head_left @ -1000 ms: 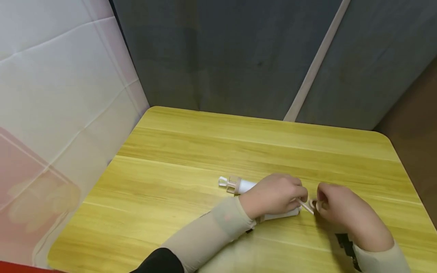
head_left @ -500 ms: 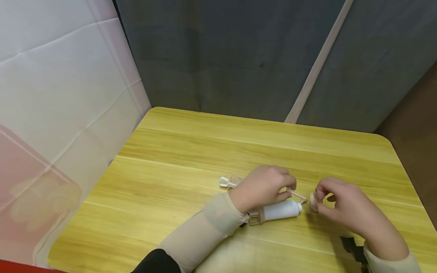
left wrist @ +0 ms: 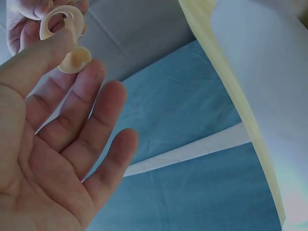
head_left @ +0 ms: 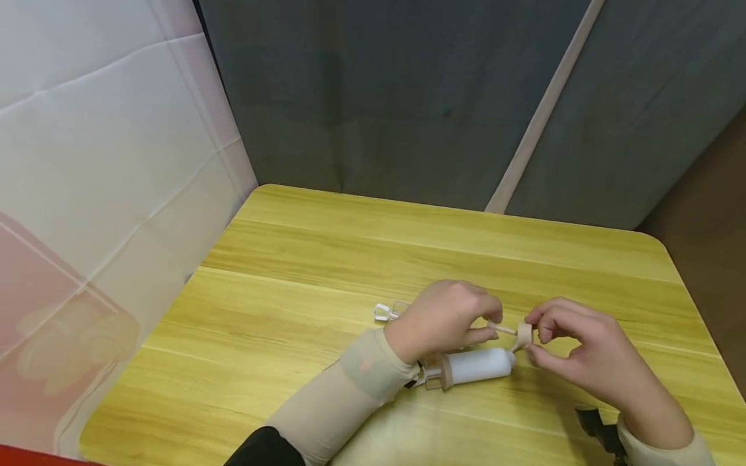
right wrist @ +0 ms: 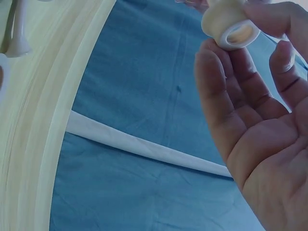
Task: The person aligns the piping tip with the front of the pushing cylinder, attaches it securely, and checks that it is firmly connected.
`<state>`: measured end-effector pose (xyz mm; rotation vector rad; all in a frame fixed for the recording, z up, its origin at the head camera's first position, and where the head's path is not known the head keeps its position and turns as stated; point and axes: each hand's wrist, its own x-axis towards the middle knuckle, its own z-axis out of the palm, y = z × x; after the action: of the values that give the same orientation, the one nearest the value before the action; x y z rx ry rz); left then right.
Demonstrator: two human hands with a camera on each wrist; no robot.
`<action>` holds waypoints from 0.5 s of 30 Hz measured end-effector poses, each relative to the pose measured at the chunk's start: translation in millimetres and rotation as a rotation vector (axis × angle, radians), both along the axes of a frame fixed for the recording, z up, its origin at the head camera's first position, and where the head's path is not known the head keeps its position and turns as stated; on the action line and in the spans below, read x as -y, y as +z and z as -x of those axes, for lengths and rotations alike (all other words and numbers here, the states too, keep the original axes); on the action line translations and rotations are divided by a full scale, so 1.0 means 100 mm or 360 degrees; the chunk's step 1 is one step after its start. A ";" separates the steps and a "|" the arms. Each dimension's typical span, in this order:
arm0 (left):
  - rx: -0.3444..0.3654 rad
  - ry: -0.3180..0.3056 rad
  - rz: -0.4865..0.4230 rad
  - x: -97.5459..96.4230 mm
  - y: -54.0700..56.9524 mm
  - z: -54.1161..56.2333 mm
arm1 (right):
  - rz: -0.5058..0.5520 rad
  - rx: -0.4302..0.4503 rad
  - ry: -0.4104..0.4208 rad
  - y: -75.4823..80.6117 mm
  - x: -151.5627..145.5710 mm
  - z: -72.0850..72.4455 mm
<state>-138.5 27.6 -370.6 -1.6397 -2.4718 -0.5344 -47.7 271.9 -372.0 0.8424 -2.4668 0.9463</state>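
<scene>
Thumb and fingertips of your right hand (head_left: pixel 588 343) pinch a short beige ring (head_left: pixel 525 333), held up off the table (head_left: pixel 262 246); the right wrist view shows its round opening. Your left hand (head_left: pixel 445 320) pinches a thin beige rod (head_left: pixel 502 329) by a small cup-shaped end (left wrist: pixel 75 59), its other fingers loosely spread in the left wrist view. The rod's far end meets the ring between your two hands and shows against the opening; how far it goes in, you cannot tell. Just on the near side of your left hand, a white cylinder (head_left: pixel 480 364) lies on its side, with a beige collar (head_left: pixel 447 371) and a clear housing (head_left: pixel 432 378) at its left end. Beyond your left wrist, a white handle (head_left: pixel 381 312) shows, what adjoins it partly hidden by your hand. Beige sleeves (head_left: pixel 344 395) cover your forearms, with black cloth (head_left: pixel 271 448) higher on the left arm. Behind the table hangs a grey-blue curtain (head_left: pixel 379 97) with a pale diagonal strip (head_left: pixel 542 116); a whitish cloth (head_left: pixel 116 129) stands at the left.
</scene>
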 end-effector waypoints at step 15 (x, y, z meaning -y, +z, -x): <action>0.0008 -0.0065 -0.0201 0.04 -0.01 -0.03 | 0.0089 0.0045 0.0048 -0.05 0.09 0.00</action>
<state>-135.4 23.4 -372.0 -1.6447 -2.3597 -0.6859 -48.1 262.8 -377.1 0.8554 -2.4461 1.0394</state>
